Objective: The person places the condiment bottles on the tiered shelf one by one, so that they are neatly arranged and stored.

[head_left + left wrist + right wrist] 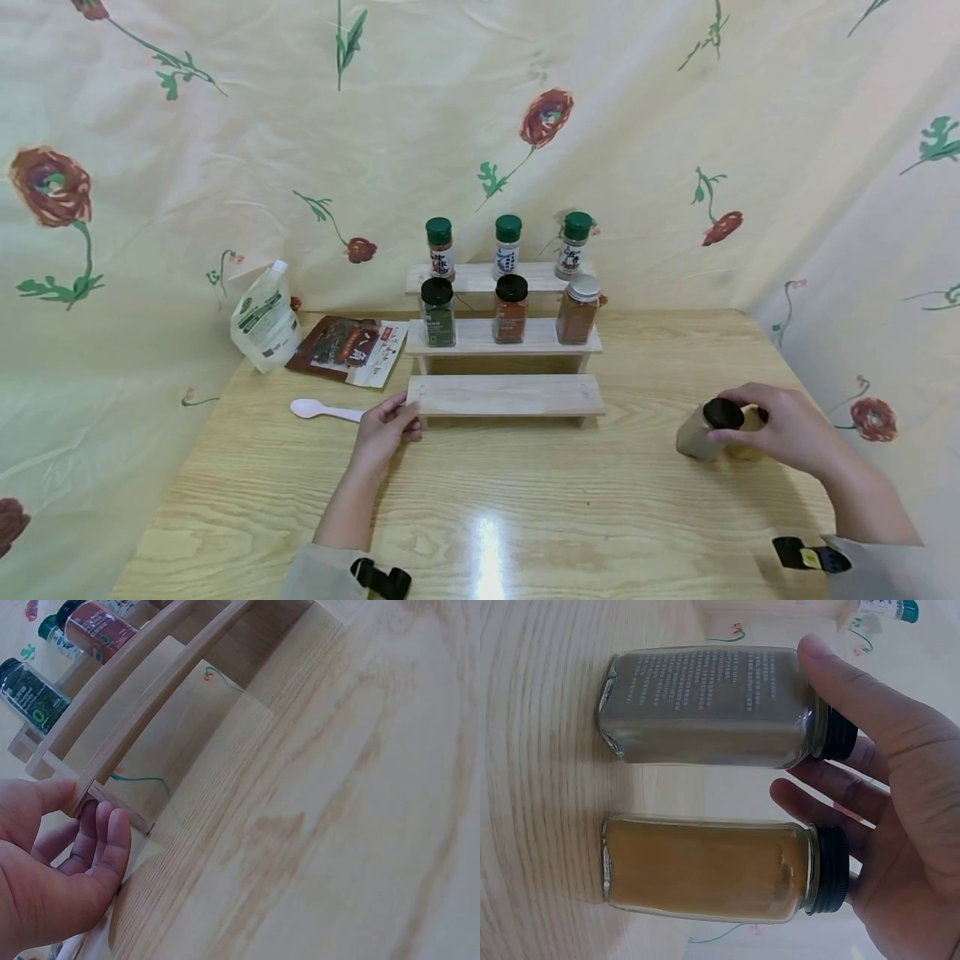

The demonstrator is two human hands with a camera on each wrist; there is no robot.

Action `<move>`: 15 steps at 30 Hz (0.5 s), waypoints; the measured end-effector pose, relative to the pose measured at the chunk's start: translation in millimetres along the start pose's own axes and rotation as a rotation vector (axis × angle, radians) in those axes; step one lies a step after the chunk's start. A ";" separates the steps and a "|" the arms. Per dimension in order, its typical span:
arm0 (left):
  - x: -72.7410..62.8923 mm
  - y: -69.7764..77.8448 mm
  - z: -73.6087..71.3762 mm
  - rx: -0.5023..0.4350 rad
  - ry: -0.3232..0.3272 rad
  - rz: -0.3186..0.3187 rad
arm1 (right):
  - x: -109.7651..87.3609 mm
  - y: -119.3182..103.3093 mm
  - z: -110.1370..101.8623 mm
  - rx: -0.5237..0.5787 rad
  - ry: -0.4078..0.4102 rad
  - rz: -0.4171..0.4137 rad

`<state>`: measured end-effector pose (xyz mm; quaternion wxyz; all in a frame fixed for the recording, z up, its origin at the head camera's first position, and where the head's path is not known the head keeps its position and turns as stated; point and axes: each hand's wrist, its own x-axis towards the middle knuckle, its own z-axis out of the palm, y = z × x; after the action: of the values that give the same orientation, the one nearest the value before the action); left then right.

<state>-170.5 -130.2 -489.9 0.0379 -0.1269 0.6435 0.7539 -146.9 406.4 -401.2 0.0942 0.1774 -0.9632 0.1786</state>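
Observation:
My left hand pinches the left end of the lowest step of a three-tier wooden rack, thumb on top and fingers beneath. On the right side of the table, my right hand grips a glass spice jar of greyish powder near its black cap, the thumb on its near shoulder and fingers behind. The jar is upright; whether it touches the table I cannot tell. A second black-capped jar of yellow-brown powder stands close beside it, partly hidden by the hand in the head view.
On the middle step stand jars of green flakes, reddish powder and brown powder. Three green-capped bottles line the top step. A white spouted pouch, brown packet and white spoon lie left.

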 end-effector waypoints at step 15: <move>-0.9 1.5 -0.1 0.005 0.004 -0.013 | 3.0 -3.9 8.7 -0.009 0.093 -0.092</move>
<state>-170.0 -130.5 -488.3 0.0417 -0.1323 0.6445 0.7519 -149.3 398.7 -407.3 0.1477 0.2126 -0.9494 0.1779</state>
